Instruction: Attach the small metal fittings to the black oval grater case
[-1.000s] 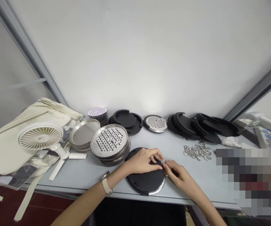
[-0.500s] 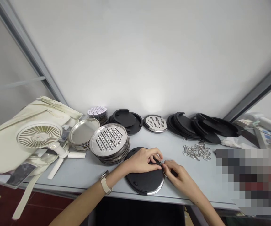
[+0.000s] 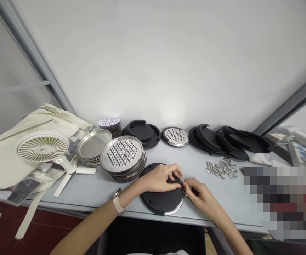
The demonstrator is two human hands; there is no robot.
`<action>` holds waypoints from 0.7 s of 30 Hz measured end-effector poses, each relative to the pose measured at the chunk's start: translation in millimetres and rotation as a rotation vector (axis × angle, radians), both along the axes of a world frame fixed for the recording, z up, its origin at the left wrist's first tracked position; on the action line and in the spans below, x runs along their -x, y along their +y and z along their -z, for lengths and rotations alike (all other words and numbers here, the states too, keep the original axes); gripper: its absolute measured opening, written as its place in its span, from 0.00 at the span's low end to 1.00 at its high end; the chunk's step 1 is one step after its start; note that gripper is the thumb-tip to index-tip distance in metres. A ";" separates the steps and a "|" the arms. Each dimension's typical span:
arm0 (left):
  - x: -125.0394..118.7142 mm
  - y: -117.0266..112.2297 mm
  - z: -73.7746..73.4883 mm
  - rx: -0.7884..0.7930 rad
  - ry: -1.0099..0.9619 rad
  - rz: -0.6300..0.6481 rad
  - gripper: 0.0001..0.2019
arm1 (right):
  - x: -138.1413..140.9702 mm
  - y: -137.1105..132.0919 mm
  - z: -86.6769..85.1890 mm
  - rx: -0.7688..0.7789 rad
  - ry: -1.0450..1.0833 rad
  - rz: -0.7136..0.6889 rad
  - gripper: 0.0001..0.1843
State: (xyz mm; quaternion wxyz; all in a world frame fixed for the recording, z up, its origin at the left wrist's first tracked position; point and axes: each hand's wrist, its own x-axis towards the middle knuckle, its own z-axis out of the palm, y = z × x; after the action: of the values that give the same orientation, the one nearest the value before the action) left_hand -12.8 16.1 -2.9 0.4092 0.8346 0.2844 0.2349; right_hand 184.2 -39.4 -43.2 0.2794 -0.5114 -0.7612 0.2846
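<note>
A round black disc (image 3: 166,202) with a bare metal rim along its right side lies flat near the table's front edge. Across its top rests my left hand (image 3: 160,177), fingers curled and gripping at the disc's right edge. My right hand (image 3: 195,191) is closed in a pinch on a small shiny metal clip (image 3: 181,180) at that same edge, close to the left fingertips. The clip is mostly covered by fingers, so whether it passes through the disc cannot be seen. Tangled metal wire clips (image 3: 222,168) lie in a pile beyond my right hand.
Stacked metal grater discs (image 3: 122,156) and plain metal discs (image 3: 94,144) stand left. Black round holders (image 3: 207,139) lie along the wall, with a grater in a black holder (image 3: 176,136) between groups. A white fan (image 3: 43,148) and cream bag (image 3: 6,156) occupy the far left.
Both hands stay at the disc's right edge with only slight finger movement. The whole view has shifted a little, and the objects on the table keep their places.
</note>
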 end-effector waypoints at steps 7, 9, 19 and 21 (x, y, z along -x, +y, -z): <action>3.0 2.8 1.6 0.044 0.018 0.028 0.15 | -0.1 -0.7 -2.9 0.000 0.009 -0.026 0.20; 3.7 2.7 0.9 0.048 0.020 0.023 0.14 | 0.9 -0.4 -4.0 -0.003 0.008 -0.028 0.20; 3.4 3.7 2.7 0.010 -0.019 0.024 0.16 | 0.4 -0.2 -2.6 0.019 0.019 -0.010 0.21; 3.0 4.2 4.0 -0.001 -0.041 0.018 0.18 | 0.4 0.5 -1.4 0.022 0.019 -0.009 0.21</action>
State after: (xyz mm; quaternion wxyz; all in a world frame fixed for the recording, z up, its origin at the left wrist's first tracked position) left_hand -15.8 20.3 -6.9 0.4168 0.8323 0.2682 0.2484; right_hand 183.8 -38.9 -41.8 0.2798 -0.5084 -0.7575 0.2990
